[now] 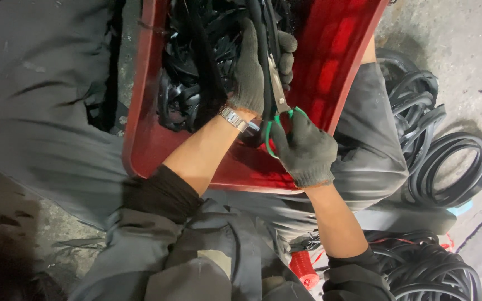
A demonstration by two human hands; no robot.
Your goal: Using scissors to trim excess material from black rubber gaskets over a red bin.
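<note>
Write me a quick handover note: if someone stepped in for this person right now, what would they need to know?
Left hand: gloved, gripping a black rubber strip over the red tray.
Right hand: gloved, holding green-handled scissors, blades at the strip.
Tray rests on the lap and holds a heap of black rubber pieces.
Done: many pieces are already in the tray.
Left: coiled black rubber rings lie on the floor at the right.

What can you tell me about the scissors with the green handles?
The scissors have shiny metal blades and thin green loop handles. The right hand, in a dark knit glove, has its fingers through the loops. The blades point up into the red tray and lie against a black rubber strip that the gloved left hand grips. Whether the blades are apart is hard to tell.
</note>
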